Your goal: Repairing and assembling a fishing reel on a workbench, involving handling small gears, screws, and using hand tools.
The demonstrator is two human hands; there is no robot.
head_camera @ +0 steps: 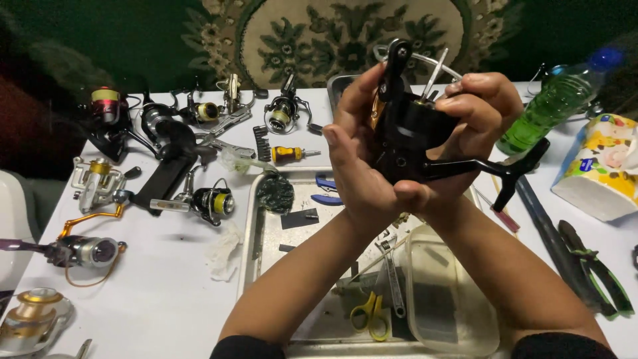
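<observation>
Black fishing reel body (412, 143) is held up above a metal tray (251, 229), mid-scene. My left hand (355, 166) cups its left side, fingers curled tight on it. My right hand (475, 106) grips its top right, fingers clamped together. Yellow scissors (369, 314) lie in the tray; other reels (211, 201) sit left.
</observation>
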